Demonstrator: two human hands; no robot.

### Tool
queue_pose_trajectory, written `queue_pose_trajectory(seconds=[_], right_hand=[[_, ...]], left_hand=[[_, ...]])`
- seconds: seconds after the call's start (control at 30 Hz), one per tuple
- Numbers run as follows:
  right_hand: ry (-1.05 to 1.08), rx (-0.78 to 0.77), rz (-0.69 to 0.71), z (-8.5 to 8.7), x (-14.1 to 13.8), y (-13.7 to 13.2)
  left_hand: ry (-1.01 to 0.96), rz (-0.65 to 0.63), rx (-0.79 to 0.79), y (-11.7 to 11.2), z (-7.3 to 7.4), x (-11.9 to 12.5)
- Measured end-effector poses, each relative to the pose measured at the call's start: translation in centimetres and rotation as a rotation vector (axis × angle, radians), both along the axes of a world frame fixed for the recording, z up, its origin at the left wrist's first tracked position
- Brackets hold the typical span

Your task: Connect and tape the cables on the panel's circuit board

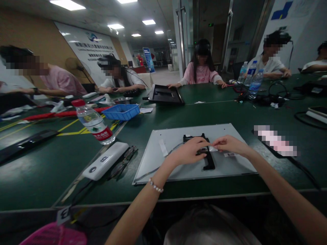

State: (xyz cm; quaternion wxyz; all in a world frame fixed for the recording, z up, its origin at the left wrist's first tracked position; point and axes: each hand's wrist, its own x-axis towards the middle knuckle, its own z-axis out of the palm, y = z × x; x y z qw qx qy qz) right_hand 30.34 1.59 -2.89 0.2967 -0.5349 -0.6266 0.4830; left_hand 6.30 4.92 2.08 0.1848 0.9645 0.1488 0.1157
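A flat light-grey panel (153,153) lies on the table in front of me, with a black plastic bracket (209,161) standing out on its middle. My left hand (187,151) rests over the bracket, index finger stretched out and thumb apart below it. Just right of it, my right hand (228,144) is closed in a pinch on a small white piece of tape (213,148). The fingertips of both hands nearly meet there. A thin grey cable (150,174) runs across the panel and under my left hand.
Left of the panel are glasses (122,163), a white power bank (107,161), a water bottle (93,122) and a blue tray (121,111). A phone-like slab (276,141) with a cable lies right. Across the table, a person touches a black panel (166,95); others sit nearby.
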Motion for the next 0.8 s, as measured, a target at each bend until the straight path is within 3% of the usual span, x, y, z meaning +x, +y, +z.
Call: queue_pose_trajectory(seconds=[0.37, 0.6, 0.8], right_hand=[[-0.067, 0.244, -0.061, -0.9, -1.3, -0.2], [0.027, 0.123, -0.167, -0.6, -0.5, -1.0], [0.084, 0.073, -0.124, -0.3, -0.7, -1.1]], left_hand=[[0.059, -0.036, 0.184, 0.2, -1.4, 0.3], [0.051, 0.005, 0.152, 0.0, -1.3, 0.3], [0.061, -0.003, 0.144, 0.0, -1.3, 0.3]])
